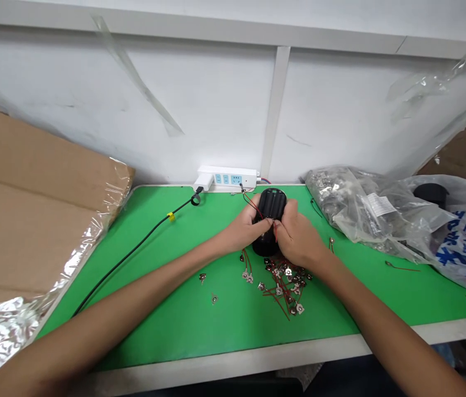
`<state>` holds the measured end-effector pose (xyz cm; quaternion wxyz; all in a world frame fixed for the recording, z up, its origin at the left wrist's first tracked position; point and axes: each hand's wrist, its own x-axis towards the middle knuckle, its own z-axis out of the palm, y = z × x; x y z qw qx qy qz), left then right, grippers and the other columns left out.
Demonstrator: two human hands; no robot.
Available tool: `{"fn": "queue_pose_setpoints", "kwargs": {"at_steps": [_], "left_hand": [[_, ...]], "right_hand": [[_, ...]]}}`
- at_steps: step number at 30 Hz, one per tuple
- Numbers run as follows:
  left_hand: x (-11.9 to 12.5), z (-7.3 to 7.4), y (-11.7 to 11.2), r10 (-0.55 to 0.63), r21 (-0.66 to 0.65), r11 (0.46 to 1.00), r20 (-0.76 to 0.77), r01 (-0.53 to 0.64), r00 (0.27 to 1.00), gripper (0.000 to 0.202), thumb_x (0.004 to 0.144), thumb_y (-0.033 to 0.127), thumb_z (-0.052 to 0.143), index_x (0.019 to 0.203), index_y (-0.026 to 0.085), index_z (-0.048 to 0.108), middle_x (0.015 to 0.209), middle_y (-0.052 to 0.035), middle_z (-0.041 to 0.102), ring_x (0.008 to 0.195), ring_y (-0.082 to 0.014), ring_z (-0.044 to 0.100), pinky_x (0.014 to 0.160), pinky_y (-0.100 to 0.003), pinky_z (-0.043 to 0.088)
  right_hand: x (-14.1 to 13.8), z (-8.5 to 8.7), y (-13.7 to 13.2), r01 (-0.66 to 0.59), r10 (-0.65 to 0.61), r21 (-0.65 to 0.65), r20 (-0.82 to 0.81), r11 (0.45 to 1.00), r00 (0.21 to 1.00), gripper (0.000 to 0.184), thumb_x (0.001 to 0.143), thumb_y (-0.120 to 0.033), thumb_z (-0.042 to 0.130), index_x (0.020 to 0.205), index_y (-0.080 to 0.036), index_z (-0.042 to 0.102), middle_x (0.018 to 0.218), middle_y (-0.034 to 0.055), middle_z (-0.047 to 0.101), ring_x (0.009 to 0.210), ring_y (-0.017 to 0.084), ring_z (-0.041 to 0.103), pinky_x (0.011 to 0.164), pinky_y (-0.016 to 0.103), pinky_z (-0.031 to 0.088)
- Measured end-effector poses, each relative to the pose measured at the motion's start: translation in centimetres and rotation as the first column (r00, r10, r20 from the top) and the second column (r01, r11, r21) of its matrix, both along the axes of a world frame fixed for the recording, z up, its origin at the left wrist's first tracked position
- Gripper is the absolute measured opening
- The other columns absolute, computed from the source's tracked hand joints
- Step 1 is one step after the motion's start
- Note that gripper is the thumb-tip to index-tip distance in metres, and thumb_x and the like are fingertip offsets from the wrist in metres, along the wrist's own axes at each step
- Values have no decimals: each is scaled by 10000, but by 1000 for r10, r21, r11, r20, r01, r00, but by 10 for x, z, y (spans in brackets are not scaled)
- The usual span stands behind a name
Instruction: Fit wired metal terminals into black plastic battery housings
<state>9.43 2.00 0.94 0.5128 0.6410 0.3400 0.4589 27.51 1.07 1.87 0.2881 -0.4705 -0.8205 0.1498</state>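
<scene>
Between my two hands stands a black plastic housing [272, 203] with ribbed slots like a battery compartment, its top tipped away from me. My left hand [249, 225] is closed on its left side, thumb pressing at the front. My right hand [299, 234] wraps its right side, and its thumb meets the left thumb near the slots. Thin red wires [251, 202] run from the housing by the left hand. What the thumb tips pinch is too small to make out. Just below lies a pile of metal contact plates with red wires [288, 286].
A white power strip [237, 178] with a plugged-in adapter and black cable [142, 241] sits at the back. Clear bags of metal parts [352, 204] and a printed plastic bag [464, 242] lie right. Wrapped cardboard [38, 198] leans left. Loose contacts [214, 299] dot the green mat.
</scene>
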Motion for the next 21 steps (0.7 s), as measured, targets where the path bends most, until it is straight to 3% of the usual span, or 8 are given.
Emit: {"fn": "queue_pose_setpoints", "kwargs": {"at_steps": [3,6,9,13,17,21], "left_hand": [[-1,-2,4,54,-115,992,88,-43,995,577,857,351,687,1380,221,482,1098,-52,695,1038,-246,670,960,-420,555],[-5,0,7,102,-17,995,49,-101,994,552,888,307,616,1406,242,437,1139,-50,649,1067,-247,641,981,-445,557],[-6,9,4,86,249,967,-132,-51,988,553,970,307,559,1490,242,383,1287,-106,580,1232,-295,569,1113,-547,507],[-2,20,-7,170,503,864,-328,20,929,632,1031,393,588,1578,237,312,1477,-180,454,1425,-360,436,1244,-630,395],[-1,25,-8,250,598,801,-303,-21,920,732,979,455,715,1583,286,337,1515,-171,458,1424,-353,461,1191,-598,481],[-5,28,-3,311,710,702,-238,-54,920,689,930,450,789,1508,300,446,1418,-140,588,1345,-332,548,1148,-605,508]], "right_hand": [[3,3,3,2,20,172,-125,985,992,442,985,-433,554,1316,-170,426,1262,218,623,1120,379,632,920,540,529],[2,9,3,46,24,261,-257,964,966,356,991,-483,620,1209,-216,530,1173,142,639,1115,335,604,963,519,495],[1,13,2,66,9,148,-454,987,891,220,1044,-459,578,1031,-244,624,1008,61,663,980,260,622,902,447,484],[3,14,7,-24,-77,-128,-728,992,681,256,1003,-485,669,937,-241,705,881,21,690,836,202,625,778,363,488],[7,9,16,-194,-102,-230,-854,954,510,246,912,-481,791,940,-237,774,872,19,740,827,194,657,787,353,515],[5,7,17,-308,-99,-247,-900,919,424,243,896,-464,807,1001,-245,806,981,39,781,933,219,693,906,400,536]]}}
